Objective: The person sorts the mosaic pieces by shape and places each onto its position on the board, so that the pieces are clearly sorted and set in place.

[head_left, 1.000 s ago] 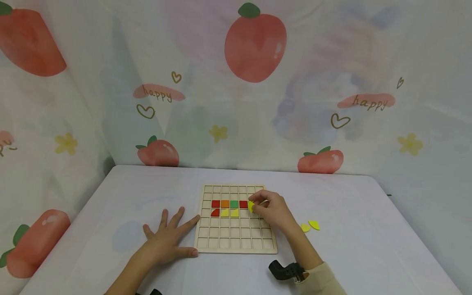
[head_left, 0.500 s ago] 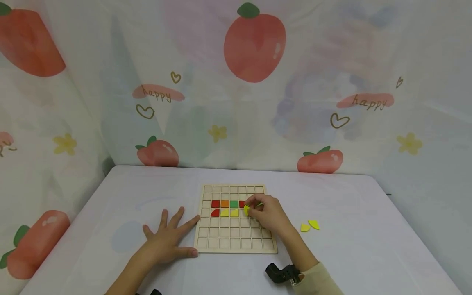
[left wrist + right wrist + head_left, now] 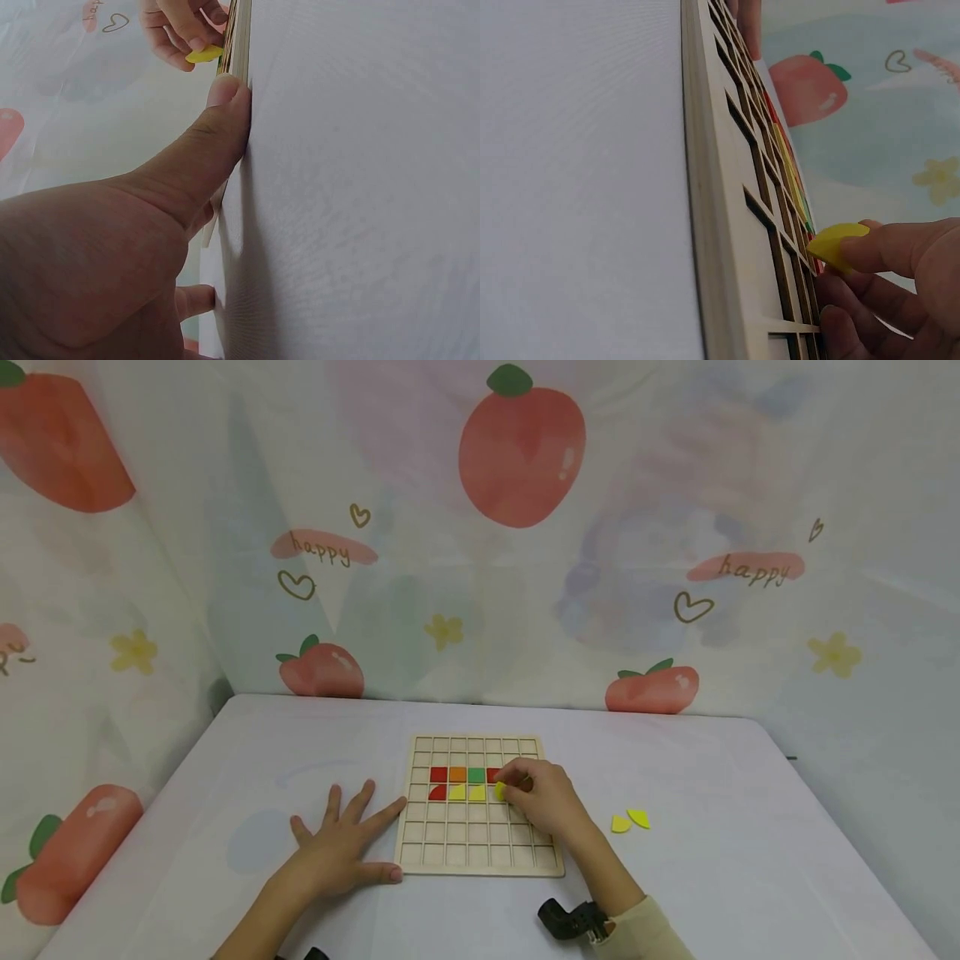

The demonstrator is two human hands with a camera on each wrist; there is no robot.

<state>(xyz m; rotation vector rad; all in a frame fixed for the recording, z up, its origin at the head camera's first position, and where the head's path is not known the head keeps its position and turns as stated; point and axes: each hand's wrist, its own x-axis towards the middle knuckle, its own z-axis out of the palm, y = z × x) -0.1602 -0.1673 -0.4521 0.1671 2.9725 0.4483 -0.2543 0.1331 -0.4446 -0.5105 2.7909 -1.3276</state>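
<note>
A wooden grid board (image 3: 480,857) lies on the table, with coloured pieces set in two of its rows. My right hand (image 3: 546,797) pinches a yellow quarter-circle piece (image 3: 838,246) between thumb and fingers, its corner down at the board near the red square (image 3: 492,774). Whether the piece touches the cell's floor I cannot tell. My left hand (image 3: 341,852) rests with spread, straight fingers at the board's left edge; its thumb and index fingertip touch that edge. In the left wrist view the thumb (image 3: 191,154) presses against the board's side.
Two loose yellow pieces (image 3: 620,823) lie on the white table right of the board. The set row holds red, orange and green (image 3: 476,774) squares; below it sit a red piece (image 3: 438,793) and two yellow ones (image 3: 457,793). A fruit-patterned cloth stands behind the table.
My right hand has moved slightly left and down with the yellow piece, from right of the red square to just below it. The left hand has stayed in place.
</note>
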